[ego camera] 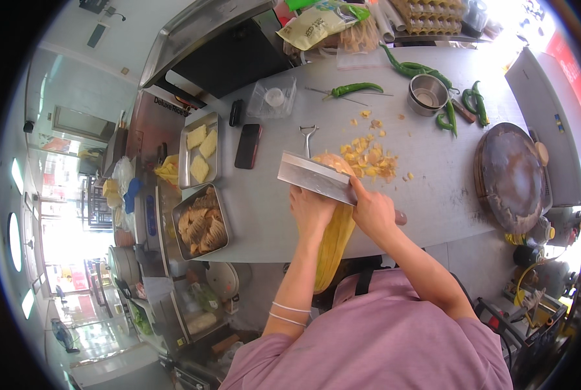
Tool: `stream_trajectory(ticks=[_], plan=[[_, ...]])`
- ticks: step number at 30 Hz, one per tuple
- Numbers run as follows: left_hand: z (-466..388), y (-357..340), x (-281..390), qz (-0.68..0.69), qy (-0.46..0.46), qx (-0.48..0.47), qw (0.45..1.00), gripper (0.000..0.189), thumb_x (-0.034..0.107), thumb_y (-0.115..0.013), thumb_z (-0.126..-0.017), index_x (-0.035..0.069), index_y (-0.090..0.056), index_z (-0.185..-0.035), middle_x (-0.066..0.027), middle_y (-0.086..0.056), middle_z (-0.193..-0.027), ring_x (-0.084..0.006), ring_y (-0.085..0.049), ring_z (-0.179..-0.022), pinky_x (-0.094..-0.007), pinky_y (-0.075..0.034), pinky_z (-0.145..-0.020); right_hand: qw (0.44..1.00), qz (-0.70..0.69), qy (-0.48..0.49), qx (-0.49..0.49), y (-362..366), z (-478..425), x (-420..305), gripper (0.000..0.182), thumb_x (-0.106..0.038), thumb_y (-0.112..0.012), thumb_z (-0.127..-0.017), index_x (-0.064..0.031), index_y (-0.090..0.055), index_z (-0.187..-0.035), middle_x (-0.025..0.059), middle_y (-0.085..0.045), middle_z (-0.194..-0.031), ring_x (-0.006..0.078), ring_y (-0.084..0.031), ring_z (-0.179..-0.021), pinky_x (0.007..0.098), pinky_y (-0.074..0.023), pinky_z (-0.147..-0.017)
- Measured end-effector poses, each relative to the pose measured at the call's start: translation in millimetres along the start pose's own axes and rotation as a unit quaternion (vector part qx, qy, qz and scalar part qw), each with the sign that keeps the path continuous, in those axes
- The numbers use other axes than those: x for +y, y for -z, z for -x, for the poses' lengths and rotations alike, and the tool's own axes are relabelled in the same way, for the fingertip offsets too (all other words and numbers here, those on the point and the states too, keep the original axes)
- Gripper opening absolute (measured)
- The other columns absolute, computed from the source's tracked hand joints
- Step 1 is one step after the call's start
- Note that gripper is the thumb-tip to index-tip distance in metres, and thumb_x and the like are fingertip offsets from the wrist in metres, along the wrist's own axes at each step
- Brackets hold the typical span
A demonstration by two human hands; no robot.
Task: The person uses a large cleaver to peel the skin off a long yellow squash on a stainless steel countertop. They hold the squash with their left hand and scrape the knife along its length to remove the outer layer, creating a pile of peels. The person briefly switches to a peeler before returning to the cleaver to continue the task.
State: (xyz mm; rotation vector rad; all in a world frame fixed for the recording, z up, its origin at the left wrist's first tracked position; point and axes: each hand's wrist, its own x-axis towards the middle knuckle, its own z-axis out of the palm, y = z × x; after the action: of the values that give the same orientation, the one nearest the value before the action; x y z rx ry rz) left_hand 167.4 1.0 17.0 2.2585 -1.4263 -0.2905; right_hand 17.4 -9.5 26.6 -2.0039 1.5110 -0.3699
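Note:
A long yellow squash (pixel 335 243) lies lengthwise before me, its near end jutting over the table edge toward my body. Its far end (pixel 330 158) looks pale orange and peeled. My right hand (pixel 375 209) grips a cleaver (pixel 312 175) by its brown handle (pixel 400 218), fingers close to the blade. The broad blade slants across the squash and hides part of it. Below the blade, my left hand (pixel 312 207) holds the squash; some fingertips are hidden by the steel. Yellow peel scraps (pixel 368 158) lie scattered to the right. A metal peeler (pixel 308 139) rests just beyond the blade.
At left stand a tray of pale yellow blocks (pixel 189 168) and a tray of brown sliced food (pixel 227 229). A phone (pixel 248 146), clear plastic box (pixel 273 100), green peppers (pixel 356 89), metal bowls (pixel 427 95) and a round chopping block (pixel 510 178) surround the work area.

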Motion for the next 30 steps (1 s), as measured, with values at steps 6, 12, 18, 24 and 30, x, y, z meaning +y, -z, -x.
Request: stream_trajectory(ticks=[6,12,18,24,30], plan=[[-1.9,0.0,-0.4,0.026,0.028,-0.016,0.999,0.084,0.044,-0.076,-0.066,0.005,-0.04,-0.132,-0.0202,-0.047,-0.13,-0.043,-0.049,-0.117,-0.0508,-0.044,-0.093,0.999,0.014,-0.035,-0.018,2.8,-14.7,0.7,0.052,-0.005,-0.056,-0.075,-0.0161,-0.047,-0.125,0.0184,-0.065,-0.069,0.0395,-0.064,-0.067,0.049,-0.0485,-0.06],[-11.6,1.8,-4.9,0.044,0.053,-0.044,0.997,0.083,0.045,-0.076,-0.066,0.004,-0.042,-0.13,-0.0207,-0.047,-0.129,-0.0422,-0.049,-0.116,-0.0504,-0.044,-0.093,1.0,0.005,-0.02,0.001,-1.3,-25.2,-0.4,0.048,-0.007,-0.057,-0.076,-0.0178,-0.049,-0.121,0.0189,-0.065,-0.069,0.0395,-0.064,-0.067,0.049,-0.0489,-0.06],[-18.3,0.7,-18.3,0.065,0.059,-0.055,0.995,0.09,0.048,-0.076,-0.067,0.006,-0.04,-0.137,-0.0216,-0.045,-0.132,-0.0412,-0.046,-0.12,-0.0473,-0.042,-0.099,0.999,0.048,0.019,0.016,-7.0,-36.0,-1.5,0.046,-0.008,-0.059,-0.074,-0.0177,-0.053,-0.119,0.0184,-0.065,-0.07,0.0383,-0.065,-0.068,0.0485,-0.049,-0.06],[-12.5,2.5,-11.7,0.055,0.035,-0.071,0.995,0.095,0.051,-0.076,-0.067,0.006,-0.036,-0.14,-0.0234,-0.044,-0.134,-0.0409,-0.045,-0.123,-0.0463,-0.04,-0.101,0.999,0.02,0.018,0.031,-12.9,-31.6,16.1,0.035,-0.011,-0.057,-0.079,-0.0155,-0.054,-0.114,0.0181,-0.067,-0.075,0.0361,-0.067,-0.07,0.0476,-0.0502,-0.061],[-14.7,2.2,-13.0,0.083,0.053,-0.051,0.994,0.102,0.05,-0.079,-0.064,0.008,-0.032,-0.143,-0.0212,-0.04,-0.138,-0.0406,-0.045,-0.123,-0.0467,-0.039,-0.102,0.996,0.059,-0.065,0.023,-15.4,-16.5,78.6,0.031,-0.011,-0.056,-0.081,-0.0164,-0.059,-0.111,0.0158,-0.068,-0.079,0.0353,-0.067,-0.074,0.0478,-0.0513,-0.065]])
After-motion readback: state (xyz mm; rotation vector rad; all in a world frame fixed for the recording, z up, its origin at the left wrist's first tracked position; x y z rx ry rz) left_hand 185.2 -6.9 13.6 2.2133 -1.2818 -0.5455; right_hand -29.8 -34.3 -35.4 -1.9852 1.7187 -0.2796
